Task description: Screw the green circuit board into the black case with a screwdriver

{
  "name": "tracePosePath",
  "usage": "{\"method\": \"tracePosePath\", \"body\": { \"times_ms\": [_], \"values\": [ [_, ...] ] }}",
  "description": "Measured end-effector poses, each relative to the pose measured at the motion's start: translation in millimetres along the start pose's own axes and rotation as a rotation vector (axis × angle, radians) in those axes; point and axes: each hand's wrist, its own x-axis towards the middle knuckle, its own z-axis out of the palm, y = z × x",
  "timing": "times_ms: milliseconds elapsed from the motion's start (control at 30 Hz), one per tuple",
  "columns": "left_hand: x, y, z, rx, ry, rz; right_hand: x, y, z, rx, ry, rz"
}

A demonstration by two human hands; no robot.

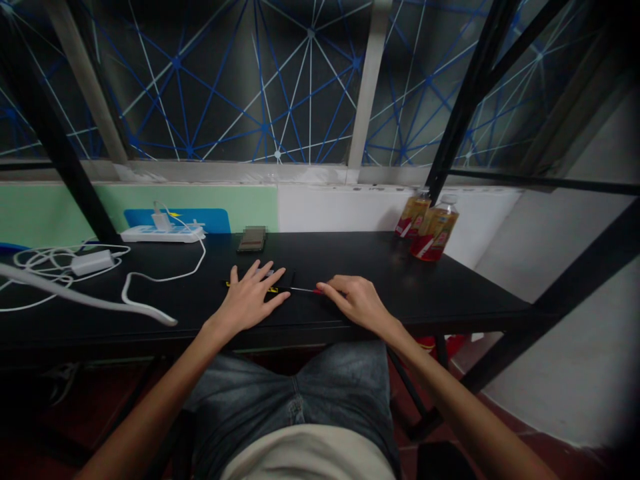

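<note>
My left hand (249, 293) lies with its fingers spread over a flat black-and-yellow thing (273, 290) on the desk, covering most of it, so its kind is hidden. Something small and pale shows between the fingers. My right hand (355, 300) is closed around the red handle of a thin screwdriver (304, 290). Its metal shaft points left, toward the black-and-yellow thing and my left thumb. Whether the tip touches that thing, I cannot tell.
On the black desk (480, 300) a phone (251, 240) lies behind my left hand. Two drink bottles (435, 230) stand at the back right. A white power strip (163, 233), tangled cables and a charger (93, 262) occupy the left. A white bar (90, 297) reaches in at left.
</note>
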Motion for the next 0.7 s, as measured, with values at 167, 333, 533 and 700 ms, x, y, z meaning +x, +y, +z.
{"method": "tracePosePath", "body": {
  "times_ms": [167,333,533,700],
  "values": [
    [0.5,0.0,0.5,-0.004,-0.005,-0.002,-0.3,1.9,1.7,0.066,-0.015,0.034],
    [0.1,-0.4,1.4,-0.005,-0.003,-0.002,0.3,6.2,2.5,0.09,-0.017,0.016],
    [-0.3,0.2,1.2,0.002,0.001,0.004,0.5,-3.9,1.2,-0.027,-0.023,0.041],
    [0.3,-0.1,1.9,0.001,-0.001,-0.004,-0.1,3.0,1.5,0.086,-0.023,0.047]
  ]
}}
